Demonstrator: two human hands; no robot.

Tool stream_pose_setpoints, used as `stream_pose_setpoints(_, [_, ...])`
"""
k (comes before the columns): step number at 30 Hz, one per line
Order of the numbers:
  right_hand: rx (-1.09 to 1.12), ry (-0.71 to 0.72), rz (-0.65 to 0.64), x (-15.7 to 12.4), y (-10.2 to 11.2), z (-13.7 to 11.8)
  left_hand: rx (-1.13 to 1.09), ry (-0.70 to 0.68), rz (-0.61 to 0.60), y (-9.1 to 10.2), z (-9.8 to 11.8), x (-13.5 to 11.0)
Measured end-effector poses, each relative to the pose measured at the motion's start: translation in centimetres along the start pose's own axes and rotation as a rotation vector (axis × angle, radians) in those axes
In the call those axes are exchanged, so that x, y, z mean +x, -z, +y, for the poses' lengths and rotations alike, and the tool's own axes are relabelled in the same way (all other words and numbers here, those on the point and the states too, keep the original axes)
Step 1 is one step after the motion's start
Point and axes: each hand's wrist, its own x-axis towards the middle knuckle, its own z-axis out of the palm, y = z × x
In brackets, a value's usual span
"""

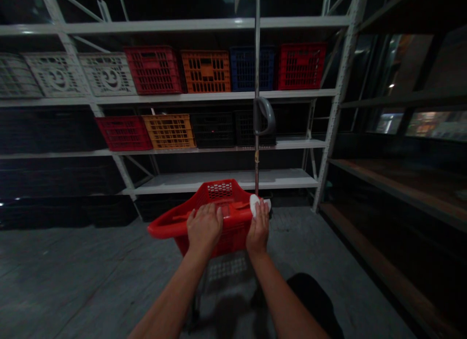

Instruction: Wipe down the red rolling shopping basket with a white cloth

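Note:
A red plastic shopping cart (228, 239) stands on the floor in front of me. My left hand (205, 226) lies over its near rail, fingers curled across the top. At the cart's right end, my right hand (259, 231) presses a white cloth (253, 206) against the rim, with its fingers fairly straight and close together. Part of the cloth shows past the fingertips; what lies under the palm is hidden. A thin metal pole (257, 173) with a grey loop handle (270, 116) rises just beyond the right hand.
A white metal shelf rack (219, 180) runs across the back, holding red crates (155, 69), orange crates (206, 69), a blue crate (251, 69), white crates (109, 74) and dark ones. More shelving (394, 183) stands along the right. A dark rounded shape (314, 300) is at lower right.

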Motion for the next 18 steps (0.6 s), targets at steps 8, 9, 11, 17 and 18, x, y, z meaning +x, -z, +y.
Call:
stream_pose_setpoints(8, [0.302,-0.397,-0.36,5.7,1.1,3.5,0.039,-0.013,0.005,0.5,-1.1,-0.7])
stream_pose_setpoints(9, [0.324,-0.392,-0.432,6.0,0.8,4.0,0.043,-0.014,0.002,0.6,-1.5,-0.8])
stream_pose_setpoints(11, [0.34,-0.328,-0.517,6.0,0.1,4.5,0.049,-0.019,-0.008,0.7,-2.4,-0.9])
stream_pose_setpoints(17, [0.205,-0.214,-0.493,5.6,-0.5,5.5,0.043,-0.049,-0.041,1.2,-6.2,-1.0])
stream_pose_setpoints(18, [0.179,-0.186,-0.485,5.9,-0.3,5.5,0.041,-0.053,-0.044,1.4,-6.8,-1.1])
